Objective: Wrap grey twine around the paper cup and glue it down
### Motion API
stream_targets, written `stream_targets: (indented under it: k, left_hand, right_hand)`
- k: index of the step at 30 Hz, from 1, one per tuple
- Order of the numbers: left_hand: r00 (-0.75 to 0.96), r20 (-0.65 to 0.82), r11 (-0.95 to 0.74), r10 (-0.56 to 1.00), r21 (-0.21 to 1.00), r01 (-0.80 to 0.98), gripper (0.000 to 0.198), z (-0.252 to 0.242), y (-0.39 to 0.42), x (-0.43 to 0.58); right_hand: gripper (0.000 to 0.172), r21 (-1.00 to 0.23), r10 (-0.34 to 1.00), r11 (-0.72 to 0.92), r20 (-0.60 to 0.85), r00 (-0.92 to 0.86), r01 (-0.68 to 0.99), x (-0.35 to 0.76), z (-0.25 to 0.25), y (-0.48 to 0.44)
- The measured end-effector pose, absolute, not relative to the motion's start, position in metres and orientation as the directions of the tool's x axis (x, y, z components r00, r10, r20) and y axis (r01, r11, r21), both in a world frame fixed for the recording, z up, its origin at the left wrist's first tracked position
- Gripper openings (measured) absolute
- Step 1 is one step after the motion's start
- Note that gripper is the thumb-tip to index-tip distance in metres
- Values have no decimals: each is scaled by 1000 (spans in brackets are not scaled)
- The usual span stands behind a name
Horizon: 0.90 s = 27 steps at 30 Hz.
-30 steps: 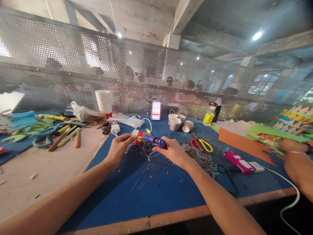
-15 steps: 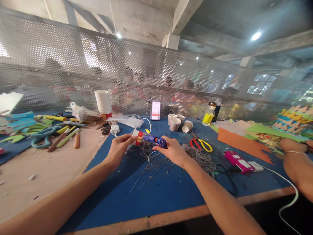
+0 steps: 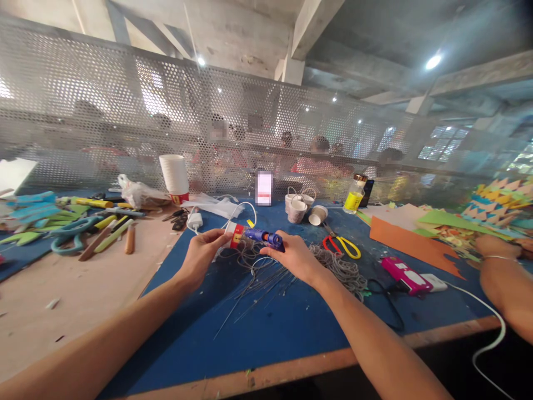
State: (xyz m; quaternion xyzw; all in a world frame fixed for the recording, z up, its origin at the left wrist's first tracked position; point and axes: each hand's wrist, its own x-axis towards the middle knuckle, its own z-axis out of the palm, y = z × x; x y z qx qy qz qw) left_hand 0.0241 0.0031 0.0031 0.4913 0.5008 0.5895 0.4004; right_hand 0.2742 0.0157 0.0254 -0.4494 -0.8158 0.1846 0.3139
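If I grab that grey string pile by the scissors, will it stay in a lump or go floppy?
Probably floppy: the grey string lies in loose, tangled loops on the blue mat, so it would likely dangle and unravel. Thin as it is, it is probably light. It may snag, since thin wires lie right beside it.

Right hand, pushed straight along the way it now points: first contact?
Probably the paper cup in the left hand; the right hand aims its blue glue gun at it, gap unclear.
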Motion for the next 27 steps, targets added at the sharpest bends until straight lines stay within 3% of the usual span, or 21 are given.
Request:
stream_targets:
  k: [27]
  left_hand:
    - [-192,196,-199,962,980,2,37,5,2,26]
  right_hand:
    - [37,-517,859,494,415,-300,699,275,23,22]
